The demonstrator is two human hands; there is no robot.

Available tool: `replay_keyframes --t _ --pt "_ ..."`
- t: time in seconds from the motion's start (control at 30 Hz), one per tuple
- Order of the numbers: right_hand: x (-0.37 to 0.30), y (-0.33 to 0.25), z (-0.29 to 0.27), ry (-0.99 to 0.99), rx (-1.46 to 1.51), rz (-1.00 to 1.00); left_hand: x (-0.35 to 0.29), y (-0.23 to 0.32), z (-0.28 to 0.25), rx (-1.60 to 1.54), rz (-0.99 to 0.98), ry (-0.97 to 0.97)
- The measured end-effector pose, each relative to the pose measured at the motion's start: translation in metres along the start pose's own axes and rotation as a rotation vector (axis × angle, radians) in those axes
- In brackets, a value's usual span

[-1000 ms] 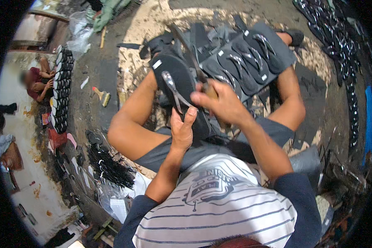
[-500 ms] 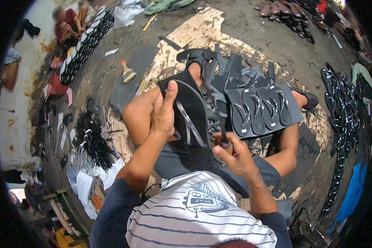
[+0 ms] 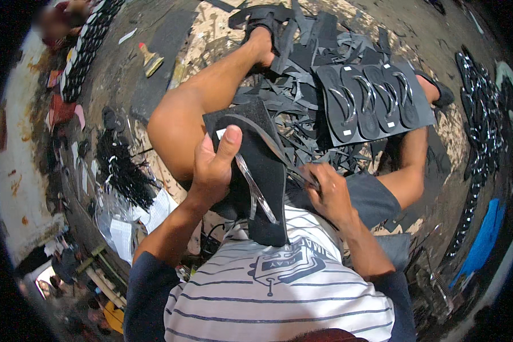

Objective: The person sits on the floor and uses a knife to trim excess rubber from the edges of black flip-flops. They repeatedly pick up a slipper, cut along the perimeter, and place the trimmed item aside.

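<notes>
My left hand (image 3: pixel 212 171) is closed on a black flip-flop (image 3: pixel 268 176) with shiny silvery straps. Its thumb presses on the top face near the toe end, beside a small white label. The sole lies on a larger black sheet with straight edges that extends past its outline. My right hand (image 3: pixel 332 194) is closed around a dark, narrow knife (image 3: pixel 309 176), partly hidden by the fingers. The blade meets the flip-flop's right edge, where a curved grey line runs up toward the toe; I cannot tell whether that is a cut strip or the sole's rim.
Across my leg on the right lies a black sheet (image 3: pixel 332 137) bearing several strapped flip-flops. Black offcuts (image 3: pixel 302 105) cover the floor between my legs. A paintbrush (image 3: pixel 150 60) lies at upper left, black straps (image 3: pixel 122 171) at left, and a row of sandals (image 3: pixel 479 125) at far right.
My right hand has brought the knife up against the flip-flop's right edge. The flip-flop is now more upright and closer to my body. The whole view has shifted.
</notes>
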State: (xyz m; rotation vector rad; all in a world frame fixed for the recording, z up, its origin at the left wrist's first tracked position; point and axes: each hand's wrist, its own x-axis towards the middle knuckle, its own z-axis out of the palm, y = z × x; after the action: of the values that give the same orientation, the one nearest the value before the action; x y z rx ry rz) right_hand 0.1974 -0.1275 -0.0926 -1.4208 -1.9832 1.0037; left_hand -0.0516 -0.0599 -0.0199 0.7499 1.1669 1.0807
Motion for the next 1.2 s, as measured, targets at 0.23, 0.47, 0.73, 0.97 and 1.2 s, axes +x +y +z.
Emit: replay_keyframes --t 0.23,0.47,0.73,0.97,1.2 --pt "0.093 -0.052 -0.053 -0.133 -0.131 -0.204 -0.007 0.012 0.005 0.168 0.094 -0.012" --pt "0.135 -0.068 -0.083 -0.409 -0.099 -0.345 -0.008 0.024 0.01 0.123 -0.044 -0.175" --pt "0.176 -0.095 -0.11 -0.776 -0.136 -0.342 -0.012 0.034 0.019 0.194 -0.1 -0.298" --pt "0.143 -0.042 -0.15 -0.557 -0.027 -0.273 0.008 -0.017 0.001 0.077 -0.41 -0.533" --pt "0.073 0.006 -0.107 0.425 0.476 0.127 -0.007 0.029 0.041 -0.687 0.128 -0.557"
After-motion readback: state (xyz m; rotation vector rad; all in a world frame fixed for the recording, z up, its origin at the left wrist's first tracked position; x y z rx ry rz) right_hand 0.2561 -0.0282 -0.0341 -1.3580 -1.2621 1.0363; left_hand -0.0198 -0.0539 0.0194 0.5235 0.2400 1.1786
